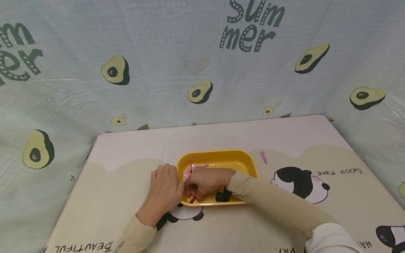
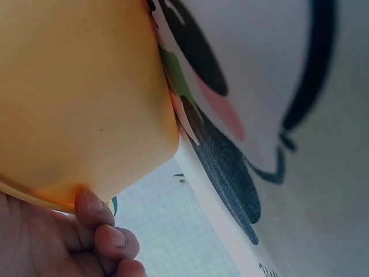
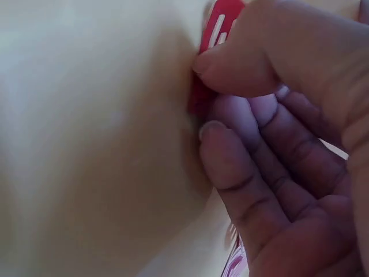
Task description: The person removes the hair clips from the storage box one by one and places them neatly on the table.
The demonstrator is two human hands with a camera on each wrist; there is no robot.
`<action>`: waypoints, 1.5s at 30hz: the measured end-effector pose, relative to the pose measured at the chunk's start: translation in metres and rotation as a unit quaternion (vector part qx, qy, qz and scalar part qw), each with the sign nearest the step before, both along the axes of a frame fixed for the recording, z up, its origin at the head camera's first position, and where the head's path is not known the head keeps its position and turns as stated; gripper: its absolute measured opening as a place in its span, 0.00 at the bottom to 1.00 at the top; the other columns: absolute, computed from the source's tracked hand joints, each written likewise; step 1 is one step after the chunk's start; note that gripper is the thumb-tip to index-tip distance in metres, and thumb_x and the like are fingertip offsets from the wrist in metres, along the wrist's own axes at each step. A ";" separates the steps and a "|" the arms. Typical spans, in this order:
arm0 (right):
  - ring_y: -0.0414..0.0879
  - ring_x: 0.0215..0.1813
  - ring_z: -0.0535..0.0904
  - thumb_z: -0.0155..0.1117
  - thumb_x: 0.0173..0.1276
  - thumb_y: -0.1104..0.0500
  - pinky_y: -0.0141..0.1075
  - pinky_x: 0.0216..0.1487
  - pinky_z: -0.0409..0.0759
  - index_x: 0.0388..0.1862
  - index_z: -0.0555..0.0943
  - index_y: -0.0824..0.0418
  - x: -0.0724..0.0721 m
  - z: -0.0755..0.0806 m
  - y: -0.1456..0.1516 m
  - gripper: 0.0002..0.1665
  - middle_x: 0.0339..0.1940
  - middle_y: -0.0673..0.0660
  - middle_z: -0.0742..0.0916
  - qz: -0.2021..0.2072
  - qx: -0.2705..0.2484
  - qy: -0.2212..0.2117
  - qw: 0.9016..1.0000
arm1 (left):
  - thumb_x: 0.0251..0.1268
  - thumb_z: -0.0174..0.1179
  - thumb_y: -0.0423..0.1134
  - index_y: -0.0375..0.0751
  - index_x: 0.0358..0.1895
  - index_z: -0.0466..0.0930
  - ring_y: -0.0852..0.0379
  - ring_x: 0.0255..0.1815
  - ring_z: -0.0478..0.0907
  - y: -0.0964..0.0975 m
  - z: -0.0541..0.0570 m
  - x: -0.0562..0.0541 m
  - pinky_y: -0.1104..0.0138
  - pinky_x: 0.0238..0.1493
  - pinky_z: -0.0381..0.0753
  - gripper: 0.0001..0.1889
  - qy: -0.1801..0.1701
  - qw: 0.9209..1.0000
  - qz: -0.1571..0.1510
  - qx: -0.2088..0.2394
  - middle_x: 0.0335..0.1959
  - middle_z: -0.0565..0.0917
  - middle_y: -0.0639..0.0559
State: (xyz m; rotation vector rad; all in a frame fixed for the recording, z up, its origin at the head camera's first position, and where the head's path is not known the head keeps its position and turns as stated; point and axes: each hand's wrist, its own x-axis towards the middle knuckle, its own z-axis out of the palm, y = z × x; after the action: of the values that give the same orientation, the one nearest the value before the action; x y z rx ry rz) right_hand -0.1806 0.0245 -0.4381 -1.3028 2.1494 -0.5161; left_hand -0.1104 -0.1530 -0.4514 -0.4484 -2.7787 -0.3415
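A yellow plastic tray (image 1: pixel 218 152) sits on the table. My left hand (image 1: pixel 164 189) grips its left rim, and in the left wrist view the fingertips curl under that rim against the outer wall (image 2: pixel 86 109). Inside the tray's left end is my right hand (image 1: pixel 207 181). Its thumb and fingers pinch a red hair clip (image 3: pixel 223 23) with slots in it, close against the tray's inner surface. Pink shiny pieces (image 1: pixel 191 169) lie in the tray beyond the right hand. Beneath the right wrist rests a black item (image 1: pixel 223 195), partly covered by the sleeve.
A small pink hair clip (image 1: pixel 264 157) lies on the table just right of the tray. The table (image 1: pixel 120 196) wears a cover printed with pandas and lettering. A cloth wall (image 1: pixel 158 102) with avocado prints stands behind and at both sides.
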 end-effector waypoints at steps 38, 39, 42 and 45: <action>0.32 0.34 0.80 0.70 0.65 0.66 0.24 0.43 0.81 0.42 0.88 0.61 -0.017 0.003 0.011 0.07 0.35 0.51 0.88 -0.065 -0.074 -0.130 0.987 | 0.61 0.54 0.37 0.37 0.30 0.68 0.50 0.33 0.60 0.000 0.003 0.000 0.57 0.43 0.62 0.08 -0.013 1.000 0.003 0.005 0.26 0.65 0.48; 0.32 0.34 0.80 0.69 0.65 0.66 0.24 0.43 0.81 0.42 0.88 0.62 -0.017 0.004 0.011 0.07 0.35 0.52 0.89 -0.069 -0.075 -0.135 0.986 | 0.61 0.55 0.37 0.37 0.30 0.68 0.50 0.33 0.60 0.000 0.003 0.000 0.57 0.43 0.62 0.08 -0.013 1.000 0.003 0.005 0.26 0.65 0.48; 0.34 0.33 0.82 0.69 0.64 0.68 0.26 0.43 0.83 0.43 0.88 0.65 -0.017 0.005 0.012 0.08 0.34 0.54 0.89 -0.087 -0.082 -0.158 0.980 | 0.61 0.56 0.37 0.37 0.30 0.68 0.49 0.33 0.61 0.000 0.002 0.000 0.57 0.43 0.63 0.08 -0.013 1.000 0.002 0.004 0.26 0.65 0.47; 0.36 0.32 0.84 0.68 0.64 0.70 0.28 0.42 0.85 0.43 0.87 0.67 -0.017 0.004 0.013 0.09 0.34 0.56 0.90 -0.103 -0.086 -0.180 0.975 | 0.61 0.56 0.37 0.36 0.30 0.69 0.49 0.34 0.61 0.000 0.002 0.001 0.56 0.44 0.63 0.08 -0.016 1.000 0.003 0.003 0.26 0.65 0.47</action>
State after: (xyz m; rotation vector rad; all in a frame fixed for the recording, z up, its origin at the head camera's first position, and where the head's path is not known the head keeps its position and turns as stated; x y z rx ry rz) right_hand -0.1975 0.0378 -0.4345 -0.9833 1.9739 -0.9638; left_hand -0.1099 -0.1530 -0.4491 -0.4357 -2.8086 -0.3590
